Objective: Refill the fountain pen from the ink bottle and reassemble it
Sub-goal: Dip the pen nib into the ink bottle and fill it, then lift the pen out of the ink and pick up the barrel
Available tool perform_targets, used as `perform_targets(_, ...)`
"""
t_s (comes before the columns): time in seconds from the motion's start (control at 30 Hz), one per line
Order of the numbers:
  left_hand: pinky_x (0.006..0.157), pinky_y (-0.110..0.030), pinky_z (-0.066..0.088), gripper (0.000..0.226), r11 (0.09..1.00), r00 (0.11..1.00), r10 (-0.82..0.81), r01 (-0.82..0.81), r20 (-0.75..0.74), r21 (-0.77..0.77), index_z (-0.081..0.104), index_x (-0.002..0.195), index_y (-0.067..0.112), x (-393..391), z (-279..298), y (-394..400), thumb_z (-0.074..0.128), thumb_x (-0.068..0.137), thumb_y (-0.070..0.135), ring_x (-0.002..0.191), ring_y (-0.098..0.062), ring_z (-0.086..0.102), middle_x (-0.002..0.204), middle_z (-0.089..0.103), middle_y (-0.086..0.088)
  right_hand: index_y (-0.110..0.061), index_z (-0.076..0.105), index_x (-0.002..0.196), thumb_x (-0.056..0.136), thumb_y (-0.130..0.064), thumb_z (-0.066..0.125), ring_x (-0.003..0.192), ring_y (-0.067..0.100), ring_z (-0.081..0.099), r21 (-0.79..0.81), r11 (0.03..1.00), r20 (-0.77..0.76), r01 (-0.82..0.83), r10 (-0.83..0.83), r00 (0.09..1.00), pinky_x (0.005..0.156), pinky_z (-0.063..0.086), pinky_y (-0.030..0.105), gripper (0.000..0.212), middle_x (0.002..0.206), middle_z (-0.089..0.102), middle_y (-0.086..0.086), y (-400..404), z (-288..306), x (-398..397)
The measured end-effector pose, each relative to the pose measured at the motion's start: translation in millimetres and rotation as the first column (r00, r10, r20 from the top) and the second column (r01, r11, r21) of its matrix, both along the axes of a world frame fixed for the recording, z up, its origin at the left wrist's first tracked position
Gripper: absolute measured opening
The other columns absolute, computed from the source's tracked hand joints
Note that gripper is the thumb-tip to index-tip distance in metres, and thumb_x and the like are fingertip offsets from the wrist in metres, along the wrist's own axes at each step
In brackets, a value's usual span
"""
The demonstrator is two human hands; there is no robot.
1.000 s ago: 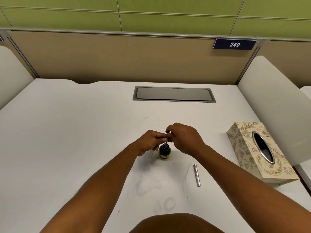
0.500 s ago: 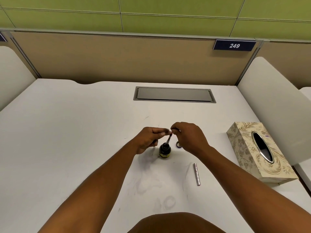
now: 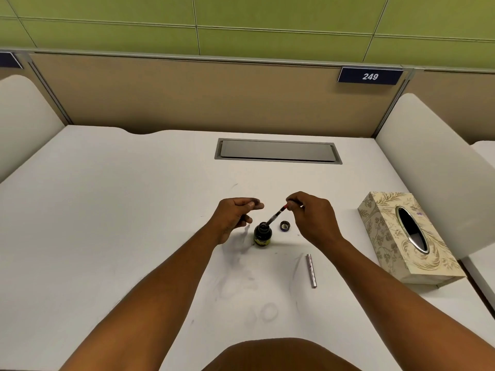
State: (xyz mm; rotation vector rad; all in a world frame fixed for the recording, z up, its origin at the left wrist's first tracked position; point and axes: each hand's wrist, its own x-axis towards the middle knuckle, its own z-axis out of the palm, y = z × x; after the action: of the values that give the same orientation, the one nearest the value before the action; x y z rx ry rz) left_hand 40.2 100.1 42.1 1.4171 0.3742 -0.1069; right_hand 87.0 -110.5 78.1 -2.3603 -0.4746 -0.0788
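Filling step: right hand pinches the pen by its top end, tip seemingly in the open bottle mid-surface. Left hand loosely curled, empty. Next: draw ink, then fit barrel.

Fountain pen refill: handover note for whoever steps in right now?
Right hand pinches the top of the pen's inner section, tilted, tip at the mouth of the ink bottle.
Left hand is beside the bottle with its fingers curled; I can't tell whether it holds anything.
Bottle cap is off, on the desk just right of the bottle. Metal barrel lies nearer the person, apart from the rest.
Done: pen taken apart, bottle opened.
Left: draw ink (fill level not visible), refit the barrel, cap the bottle.
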Motion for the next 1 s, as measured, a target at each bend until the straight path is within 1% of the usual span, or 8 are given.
perform_targets(0.3, 0.063, -0.021, 0.050, 0.020, 0.999, 0.999, 0.046, -0.046, 0.007, -0.009, 0.072, 0.104, 0.016, -15.6, 4.1, -4.9, 0.053, 0.101, 0.010, 0.062, -0.010, 0.062, 0.107, 0.077, 0.000, -0.020, 0.072, 0.101, 0.096, -0.025, 0.058, 0.074, 0.009, 0.060, -0.014, 1.000, 0.055, 0.027, -0.026, 0.998, 0.071, 0.042, 0.024, 0.015, 0.094, 0.074, -0.006, -9.2, -5.4, -9.4)
perform_targets(0.4, 0.062, -0.019, 0.050, 0.020, 0.998, 0.998, 0.068, -0.068, 0.011, -0.014, 0.072, 0.104, 0.015, -20.2, 6.7, -5.5, 0.053, 0.101, 0.010, 0.060, -0.009, 0.062, 0.105, 0.077, 0.001, -0.017, 0.072, 0.100, 0.095, -0.023, 0.059, 0.076, 0.010, 0.061, 0.022, 0.998, 0.084, 0.055, -0.057, 0.995, 0.072, 0.041, 0.023, 0.015, 0.093, 0.075, -0.004, -14.6, -4.7, -12.7)
perform_targets(0.6, 0.059, -0.019, 0.048, 0.020, 0.995, 0.995, 0.100, -0.100, -0.010, -0.007, 0.071, 0.106, 0.012, -29.0, 4.8, -7.9, 0.052, 0.101, 0.009, 0.062, -0.010, 0.063, 0.107, 0.076, -0.004, -0.019, 0.073, 0.096, 0.094, -0.024, 0.061, 0.075, 0.008, 0.061, 0.133, 0.988, 0.037, 0.082, -0.087, 0.995, 0.072, 0.043, 0.022, 0.013, 0.087, 0.073, -0.006, -14.5, -0.5, -18.7)
perform_targets(0.7, 0.058, -0.019, 0.049, 0.020, 0.994, 0.994, 0.105, -0.105, -0.022, 0.005, 0.071, 0.107, 0.011, -33.2, 4.6, -12.5, 0.052, 0.101, 0.009, 0.063, -0.011, 0.064, 0.109, 0.076, -0.005, -0.020, 0.073, 0.097, 0.094, -0.024, 0.060, 0.072, 0.008, 0.060, 0.125, 0.989, 0.015, 0.084, -0.087, 0.996, 0.069, 0.040, 0.021, 0.013, 0.085, 0.070, -0.009, -14.3, -4.5, -23.9)
perform_targets(0.77, 0.060, -0.020, 0.049, 0.020, 0.994, 0.994, 0.109, -0.109, -0.030, -0.001, 0.072, 0.106, 0.011, -36.4, 5.5, -15.8, 0.053, 0.101, 0.010, 0.065, -0.011, 0.063, 0.108, 0.077, -0.005, -0.020, 0.073, 0.097, 0.094, -0.024, 0.060, 0.072, 0.008, 0.059, 0.119, 0.986, 0.006, 0.120, -0.122, 0.993, 0.069, 0.039, 0.021, 0.013, 0.084, 0.068, -0.010, -18.7, -9.5, -27.6)
perform_targets(0.83, 0.061, -0.021, 0.048, 0.019, 0.993, 0.993, 0.114, -0.116, -0.040, -0.030, 0.072, 0.102, 0.012, -39.6, 5.6, -18.6, 0.053, 0.100, 0.010, 0.065, -0.011, 0.064, 0.106, 0.077, -0.005, -0.019, 0.073, 0.098, 0.093, -0.024, 0.061, 0.076, 0.008, 0.061, 0.166, 0.968, -0.019, 0.187, -0.187, 0.982, 0.072, 0.040, 0.022, 0.014, 0.086, 0.071, -0.008, -23.9, -12.5, -30.8)
perform_targets(0.9, 0.061, -0.021, 0.047, 0.018, 0.989, 0.991, 0.120, -0.124, -0.055, -0.085, 0.071, 0.101, 0.012, -42.3, 5.0, -22.9, 0.053, 0.100, 0.010, 0.065, -0.011, 0.064, 0.104, 0.077, -0.006, -0.018, 0.075, 0.098, 0.092, -0.024, 0.063, 0.079, 0.007, 0.063, 0.253, 0.935, -0.077, 0.246, -0.234, 0.969, 0.075, 0.045, 0.024, 0.015, 0.088, 0.074, -0.006, -27.2, -11.9, -33.2)
perform_targets(1.0, 0.060, -0.020, 0.048, 0.017, 0.985, 0.993, 0.093, -0.102, -0.070, -0.138, 0.071, 0.101, 0.011, -44.7, 6.5, -34.1, 0.054, 0.100, 0.010, 0.066, -0.012, 0.064, 0.101, 0.077, -0.005, -0.022, 0.073, 0.094, 0.091, -0.022, 0.064, 0.076, 0.005, 0.064, 0.436, 0.833, -0.251, 0.339, -0.249, 0.935, 0.077, 0.051, 0.028, 0.010, 0.087, 0.075, -0.007, -29.0, -8.7, -36.2)
